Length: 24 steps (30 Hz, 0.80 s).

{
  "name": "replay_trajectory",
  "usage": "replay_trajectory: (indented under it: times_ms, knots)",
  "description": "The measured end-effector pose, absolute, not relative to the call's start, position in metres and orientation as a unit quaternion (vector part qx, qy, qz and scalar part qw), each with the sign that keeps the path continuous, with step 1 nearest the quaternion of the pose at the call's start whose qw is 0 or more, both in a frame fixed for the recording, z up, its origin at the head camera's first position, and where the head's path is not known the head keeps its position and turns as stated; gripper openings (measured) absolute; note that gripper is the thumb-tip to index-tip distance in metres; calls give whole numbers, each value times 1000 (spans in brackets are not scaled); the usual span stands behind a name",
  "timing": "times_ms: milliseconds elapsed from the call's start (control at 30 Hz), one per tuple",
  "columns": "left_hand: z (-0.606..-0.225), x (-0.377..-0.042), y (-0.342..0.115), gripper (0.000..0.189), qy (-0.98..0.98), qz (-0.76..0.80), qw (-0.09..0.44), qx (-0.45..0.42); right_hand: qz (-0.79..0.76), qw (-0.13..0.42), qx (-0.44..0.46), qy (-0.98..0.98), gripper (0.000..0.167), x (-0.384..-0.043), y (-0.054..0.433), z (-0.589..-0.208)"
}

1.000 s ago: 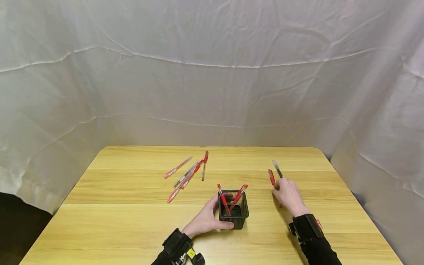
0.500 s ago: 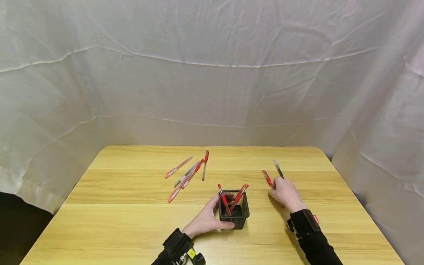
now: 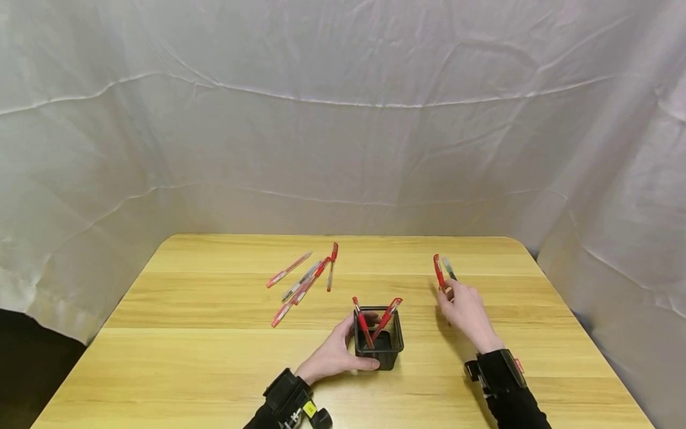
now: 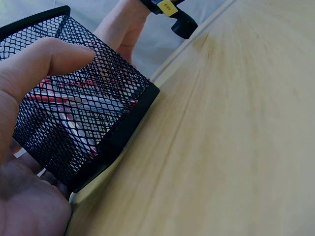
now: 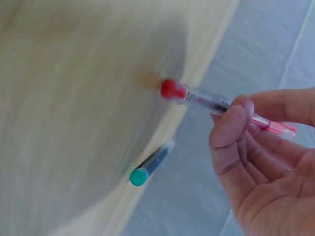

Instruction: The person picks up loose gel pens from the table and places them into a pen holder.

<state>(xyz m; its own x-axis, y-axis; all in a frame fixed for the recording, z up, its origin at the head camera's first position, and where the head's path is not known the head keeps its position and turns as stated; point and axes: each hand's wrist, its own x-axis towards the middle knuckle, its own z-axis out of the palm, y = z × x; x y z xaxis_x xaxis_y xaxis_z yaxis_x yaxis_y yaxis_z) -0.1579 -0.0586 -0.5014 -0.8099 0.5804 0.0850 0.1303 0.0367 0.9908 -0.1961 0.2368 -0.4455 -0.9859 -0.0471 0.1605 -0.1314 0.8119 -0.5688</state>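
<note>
In the head view, my left hand grips the side of a black mesh pen holder, which stands on the table. Two red pens lean inside it, crossing low down. The left wrist view shows them through the mesh wall, with my thumb laid against its outside. To the right, my right hand pinches a red pen between thumb and fingers, its cap end pointing away from me. Just beyond that hand lies a dark pen; the right wrist view shows its green end.
Left of the pen holder, several pens lie loosely on the wooden table. They include a pink pen, a grey one and a red-capped one. A pale curtain hangs behind and along the sides.
The red pen in my right hand first swung left, then came up and farther away, beside the dark pen. My left hand and the pen holder stay in place.
</note>
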Motion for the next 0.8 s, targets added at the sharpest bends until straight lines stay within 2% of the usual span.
replay_trajectory:
  times_ms: [133, 367, 533, 800]
  knots:
    - [-501, -158, -59, 80, 698, 646, 175, 255, 323, 121, 63, -937, 18, -192, 234, -443]
    - [-501, -158, -59, 81, 699, 643, 171, 262, 360, 177, 78, -913, 15, -180, 229, -441]
    - [-501, -157, -60, 81, 701, 643, 176, 253, 396, 243, 98, -880, 12, -174, 223, -437]
    - [-501, -157, -59, 82, 700, 645, 178, 250, 477, 337, 159, -796, 24, -165, 210, -421]
